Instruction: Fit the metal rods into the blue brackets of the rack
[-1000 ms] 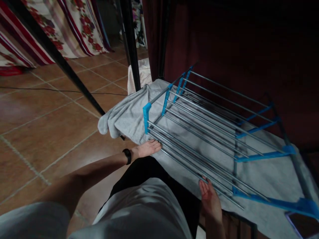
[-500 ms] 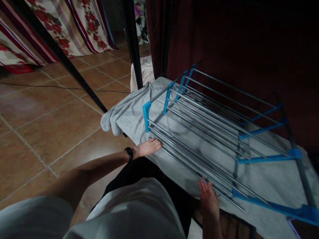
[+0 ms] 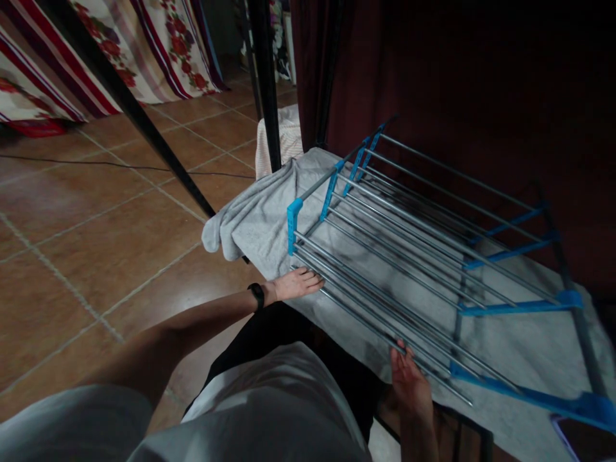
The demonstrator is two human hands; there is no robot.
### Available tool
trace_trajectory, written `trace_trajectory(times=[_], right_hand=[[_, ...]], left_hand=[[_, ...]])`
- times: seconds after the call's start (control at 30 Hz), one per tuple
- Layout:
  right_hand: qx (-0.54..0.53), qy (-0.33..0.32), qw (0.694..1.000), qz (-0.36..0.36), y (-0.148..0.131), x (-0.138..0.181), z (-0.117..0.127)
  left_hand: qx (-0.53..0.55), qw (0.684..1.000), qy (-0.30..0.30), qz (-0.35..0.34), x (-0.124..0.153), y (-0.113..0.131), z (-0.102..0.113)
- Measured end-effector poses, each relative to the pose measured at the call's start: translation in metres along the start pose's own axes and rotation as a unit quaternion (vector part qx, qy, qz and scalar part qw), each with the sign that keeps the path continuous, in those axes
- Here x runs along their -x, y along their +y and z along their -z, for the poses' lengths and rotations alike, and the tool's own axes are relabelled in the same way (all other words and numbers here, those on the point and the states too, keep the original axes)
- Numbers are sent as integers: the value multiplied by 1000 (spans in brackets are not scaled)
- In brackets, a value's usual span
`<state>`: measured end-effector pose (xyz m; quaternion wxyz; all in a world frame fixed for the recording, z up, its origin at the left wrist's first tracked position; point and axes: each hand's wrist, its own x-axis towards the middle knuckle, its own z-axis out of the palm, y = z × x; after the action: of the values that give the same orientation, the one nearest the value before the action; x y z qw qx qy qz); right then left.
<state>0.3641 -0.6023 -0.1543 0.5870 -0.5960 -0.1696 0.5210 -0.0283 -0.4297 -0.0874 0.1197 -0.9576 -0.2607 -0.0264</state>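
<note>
A drying rack with blue plastic brackets and several grey metal rods lies on a grey blanket. One metal rod runs along its near side, its right end past the other parts and free. My left hand, palm down with a dark band on the wrist, is closed over this rod near its left end; the thumb is hidden. My right hand is palm up farther along, with its fingertips curled round the same rod from below.
The grey blanket covers the surface under the rack. Black metal posts stand at the left and back. A dark red curtain hangs behind. A phone-like dark object lies at lower right. A cable crosses the tiled floor.
The view has shifted slightly, so the rack's left end and both hands appear a little farther right. My right hand's fingers sit closer round the rod.
</note>
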Motion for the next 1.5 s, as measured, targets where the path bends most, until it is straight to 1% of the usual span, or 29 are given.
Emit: trace_trajectory(times=[0.13,0.2,0.33,0.47,0.53,0.63,0.73,0.8,0.87,0.93,1.07,1.17,1.27,1.33,1.4,1.47,1.5], right_hand=[[-131,49,990,-26,-10,4,-7],[-170,52,984,-27,-14,6,-10],[-200,62,978,-22,-15,5,-14],[-202,74,976,-43,-15,0,-8],[-212,88,972,-45,-16,-3,-2],[-223,103,968,-50,-17,-7,8],[-216,112,969,-46,-18,-7,13],[-211,113,971,-29,-19,-3,10],[-209,109,972,-10,-20,4,1],[-215,100,971,0,-21,11,-15],[-229,90,969,8,-23,26,-56],[-233,81,969,32,-25,43,-90],[-227,40,970,81,-34,66,-122],[-199,17,971,130,-46,81,-138],[-140,16,971,194,-64,93,-147],[-57,38,962,263,-86,103,-148],[-21,56,953,296,-97,107,-147]], left_hand=[[22,999,-6,-23,-1,0,15],[25,999,16,-31,-2,0,22],[10,995,80,-55,-1,1,28],[-8,994,90,-62,0,0,22],[-12,995,80,-67,1,0,20],[-9,997,39,-67,2,0,21],[-13,999,14,-47,3,4,25],[-13,1000,9,-25,5,9,27],[3,1000,10,-3,7,13,24],[32,999,21,11,9,15,18],[87,993,76,17,9,16,0],[107,987,121,17,5,22,-5],[125,978,164,9,-5,33,2],[148,972,182,3,-13,43,11],[168,967,193,4,-20,51,21],[177,962,207,12,-24,59,32],[180,960,215,16,-24,61,37]])
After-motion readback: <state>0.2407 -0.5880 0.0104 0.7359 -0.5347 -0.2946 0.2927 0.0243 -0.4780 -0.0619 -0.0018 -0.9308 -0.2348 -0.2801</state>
